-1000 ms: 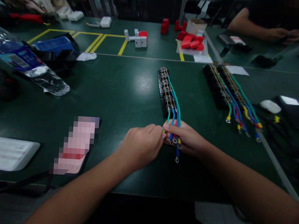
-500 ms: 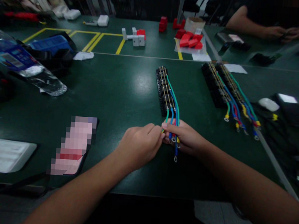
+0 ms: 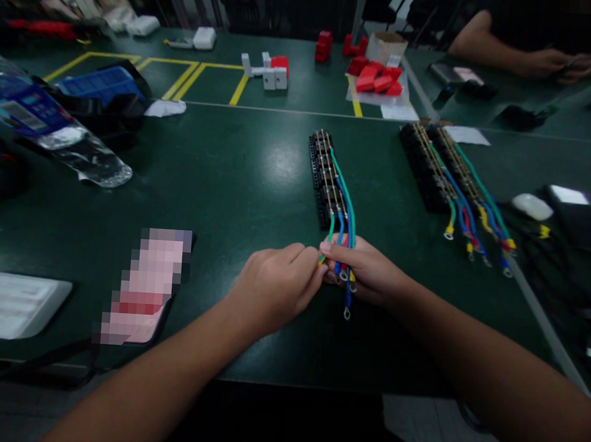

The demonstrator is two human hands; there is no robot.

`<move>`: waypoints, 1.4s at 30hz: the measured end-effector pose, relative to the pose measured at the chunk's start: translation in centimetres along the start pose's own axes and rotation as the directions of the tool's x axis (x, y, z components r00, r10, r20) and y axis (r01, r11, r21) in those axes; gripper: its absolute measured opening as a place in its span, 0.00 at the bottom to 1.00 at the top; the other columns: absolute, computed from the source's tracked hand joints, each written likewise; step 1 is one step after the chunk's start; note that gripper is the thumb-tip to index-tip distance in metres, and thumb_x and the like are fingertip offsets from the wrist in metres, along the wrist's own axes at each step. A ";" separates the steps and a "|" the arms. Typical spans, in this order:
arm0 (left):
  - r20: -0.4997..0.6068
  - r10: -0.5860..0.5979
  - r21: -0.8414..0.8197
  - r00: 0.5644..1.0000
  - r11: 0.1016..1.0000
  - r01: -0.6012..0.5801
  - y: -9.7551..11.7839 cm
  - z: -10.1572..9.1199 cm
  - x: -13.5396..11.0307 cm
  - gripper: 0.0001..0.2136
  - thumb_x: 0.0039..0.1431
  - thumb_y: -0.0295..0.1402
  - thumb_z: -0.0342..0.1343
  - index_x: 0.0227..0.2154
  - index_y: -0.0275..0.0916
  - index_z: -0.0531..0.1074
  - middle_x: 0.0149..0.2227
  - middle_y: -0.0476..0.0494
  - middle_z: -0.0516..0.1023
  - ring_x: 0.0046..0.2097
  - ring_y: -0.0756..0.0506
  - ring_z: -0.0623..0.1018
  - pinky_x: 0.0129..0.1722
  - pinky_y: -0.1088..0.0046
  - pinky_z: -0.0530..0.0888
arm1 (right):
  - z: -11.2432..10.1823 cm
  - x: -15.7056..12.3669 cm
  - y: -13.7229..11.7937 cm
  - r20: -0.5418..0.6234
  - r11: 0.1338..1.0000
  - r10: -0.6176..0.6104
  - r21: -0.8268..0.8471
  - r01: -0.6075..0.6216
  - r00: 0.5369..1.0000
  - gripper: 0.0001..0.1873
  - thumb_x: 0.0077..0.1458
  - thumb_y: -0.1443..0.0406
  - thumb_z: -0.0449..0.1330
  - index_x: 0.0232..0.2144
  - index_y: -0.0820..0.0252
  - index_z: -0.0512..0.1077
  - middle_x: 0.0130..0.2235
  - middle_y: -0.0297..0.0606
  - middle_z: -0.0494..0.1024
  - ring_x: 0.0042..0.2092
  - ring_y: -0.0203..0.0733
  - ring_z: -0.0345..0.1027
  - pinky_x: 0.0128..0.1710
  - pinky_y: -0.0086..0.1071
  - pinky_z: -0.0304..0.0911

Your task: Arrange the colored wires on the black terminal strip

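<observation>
A long black terminal strip (image 3: pixel 322 176) lies on the green table (image 3: pixel 238 177) straight ahead. Green and blue wires (image 3: pixel 345 207) run from it toward me, ending in ring lugs. My right hand (image 3: pixel 367 271) lies under the wire ends with its fingers curled round the bundle. My left hand (image 3: pixel 276 288) is closed, pinching the end of a green-yellow wire right beside the right thumb. One blue wire's lug (image 3: pixel 346 313) hangs past my right hand.
Two more wired terminal strips (image 3: pixel 441 166) lie to the right, with a white mouse (image 3: pixel 531 206) beyond. A plastic bottle (image 3: pixel 50 133) and blue-black bag (image 3: pixel 103 92) sit left. A phone (image 3: pixel 146 285) and white pad (image 3: pixel 10 303) lie near me. Red parts (image 3: pixel 379 79) and another person's arms (image 3: pixel 530 58) are at the back.
Hands and wires hold the same pose; only the view has shifted slightly.
</observation>
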State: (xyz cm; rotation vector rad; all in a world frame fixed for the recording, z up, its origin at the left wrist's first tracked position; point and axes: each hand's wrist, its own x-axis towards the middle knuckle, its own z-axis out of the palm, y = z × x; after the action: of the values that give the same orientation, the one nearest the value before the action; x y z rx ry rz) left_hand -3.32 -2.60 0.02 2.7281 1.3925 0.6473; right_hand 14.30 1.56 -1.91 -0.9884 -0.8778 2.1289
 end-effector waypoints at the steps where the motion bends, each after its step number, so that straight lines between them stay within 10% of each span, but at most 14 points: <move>1: -0.001 -0.004 -0.013 1.000 1.000 0.004 0.0 0.0 0.0 0.10 0.65 0.36 0.46 0.31 0.38 0.68 0.28 0.47 0.72 0.27 0.47 0.72 0.26 0.70 0.67 | 0.0 0.0 0.0 -0.002 1.000 0.001 0.004 0.000 1.000 0.15 0.47 0.62 0.70 0.24 0.63 0.68 0.21 0.30 0.68 0.22 0.28 0.62 0.23 0.22 0.60; 42: 0.003 0.037 0.043 0.999 0.998 -0.037 0.2 -0.1 0.0 0.12 0.66 0.34 0.43 0.29 0.38 0.67 0.26 0.47 0.71 0.25 0.47 0.71 0.23 0.69 0.66 | -0.1 0.0 0.2 0.002 0.999 -0.009 -0.030 0.010 1.000 0.15 0.50 0.61 0.68 0.24 0.63 0.66 0.21 0.30 0.67 0.23 0.29 0.61 0.24 0.23 0.57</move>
State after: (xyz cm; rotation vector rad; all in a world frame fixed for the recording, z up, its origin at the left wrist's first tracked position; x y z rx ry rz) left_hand -3.15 -2.73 0.18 2.7928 1.3751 0.6231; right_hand 14.32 1.50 -2.13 -0.9959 -0.9165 2.1145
